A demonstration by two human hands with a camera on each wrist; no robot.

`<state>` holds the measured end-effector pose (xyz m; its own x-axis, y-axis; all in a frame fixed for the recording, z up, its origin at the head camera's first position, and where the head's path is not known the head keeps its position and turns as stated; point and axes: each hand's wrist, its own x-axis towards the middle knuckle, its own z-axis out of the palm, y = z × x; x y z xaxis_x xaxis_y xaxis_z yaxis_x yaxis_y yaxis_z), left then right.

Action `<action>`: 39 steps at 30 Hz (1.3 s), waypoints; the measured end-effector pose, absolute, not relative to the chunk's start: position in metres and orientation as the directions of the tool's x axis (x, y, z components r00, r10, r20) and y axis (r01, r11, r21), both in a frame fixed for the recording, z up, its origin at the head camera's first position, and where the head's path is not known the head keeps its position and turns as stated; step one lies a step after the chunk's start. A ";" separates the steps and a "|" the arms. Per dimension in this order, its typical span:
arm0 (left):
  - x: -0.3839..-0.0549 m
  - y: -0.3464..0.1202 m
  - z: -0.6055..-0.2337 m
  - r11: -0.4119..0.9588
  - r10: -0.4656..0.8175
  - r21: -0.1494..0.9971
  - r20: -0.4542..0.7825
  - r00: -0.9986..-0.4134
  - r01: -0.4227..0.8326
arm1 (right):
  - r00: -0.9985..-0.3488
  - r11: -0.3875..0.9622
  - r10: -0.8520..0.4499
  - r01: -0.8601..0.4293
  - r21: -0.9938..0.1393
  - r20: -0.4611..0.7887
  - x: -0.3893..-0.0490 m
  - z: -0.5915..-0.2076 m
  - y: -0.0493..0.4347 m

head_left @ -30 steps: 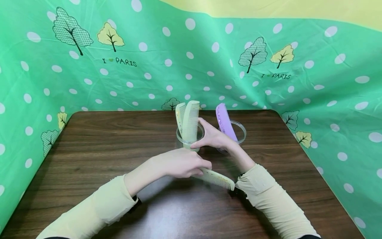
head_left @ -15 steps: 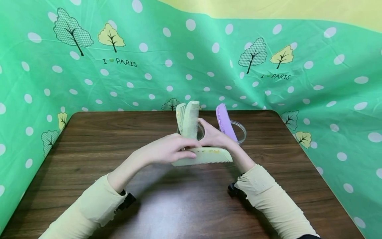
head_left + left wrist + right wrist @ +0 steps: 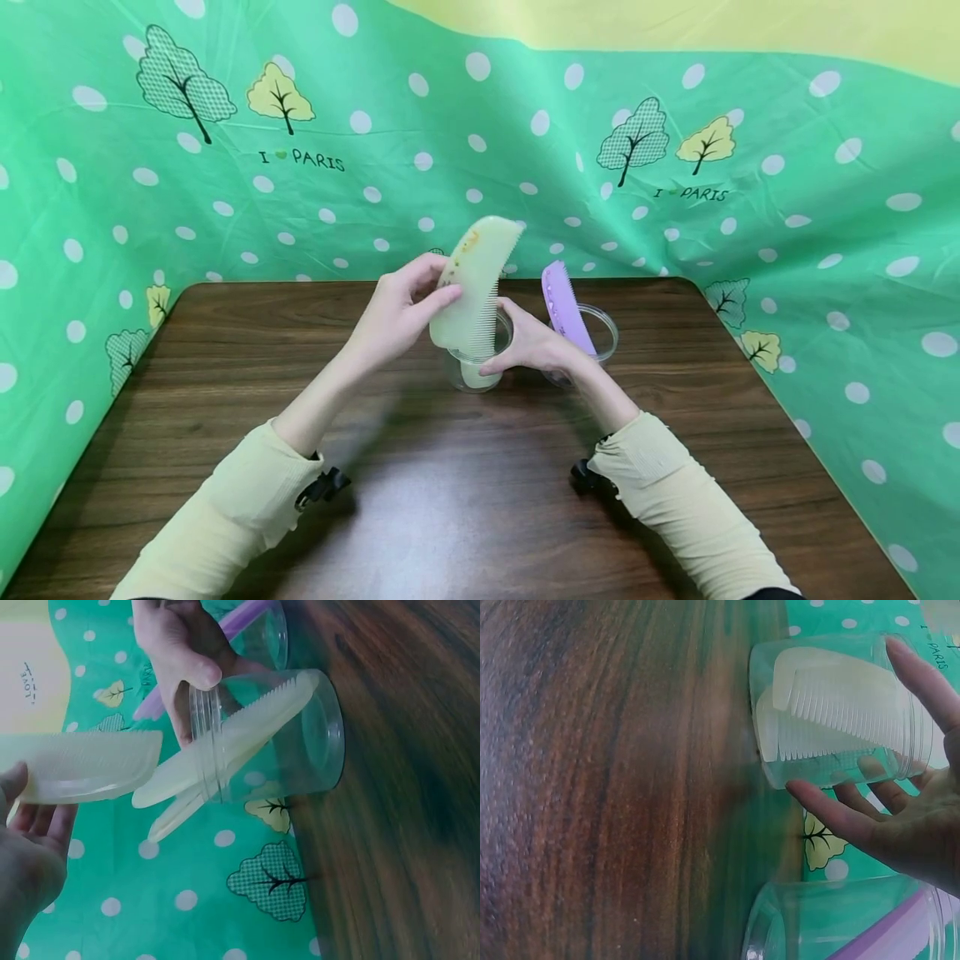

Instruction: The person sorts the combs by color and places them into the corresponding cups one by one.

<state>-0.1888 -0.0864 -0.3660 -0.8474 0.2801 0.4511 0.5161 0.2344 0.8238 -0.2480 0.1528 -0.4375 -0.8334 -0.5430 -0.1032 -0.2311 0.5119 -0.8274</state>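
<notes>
My left hand [image 3: 397, 312] pinches a pale green comb [image 3: 480, 258] by its spine side, thumb in front, and holds it upright over a clear jar [image 3: 334, 727]. In the left wrist view the comb's lower end is outside the jar's mouth. Two similar pale combs lean inside the jar, one [image 3: 259, 724] in front of the other [image 3: 171, 819]; in the head view the held comb mostly hides them. My right hand [image 3: 536, 342] holds the jar near its rim, thumb on the near side and fingers round the far side.
To the right stands a second clear jar [image 3: 613, 325] with a purple comb [image 3: 567, 308] leaning in it, close to my right wrist. Both jars are on a dark wood table [image 3: 420, 517]. A green dotted cloth [image 3: 360, 208] hangs behind the table and along its sides.
My left hand has lifted the pale green comb from low in front of the jar and turned it from flat to upright above the jar. The right hand stays at the jar.
</notes>
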 end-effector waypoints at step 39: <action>-0.214 -0.055 -0.416 0.170 0.125 0.913 0.354 -0.927 0.371 | -0.843 0.510 -0.515 -0.157 -0.846 -0.154 -0.247 -0.439 0.154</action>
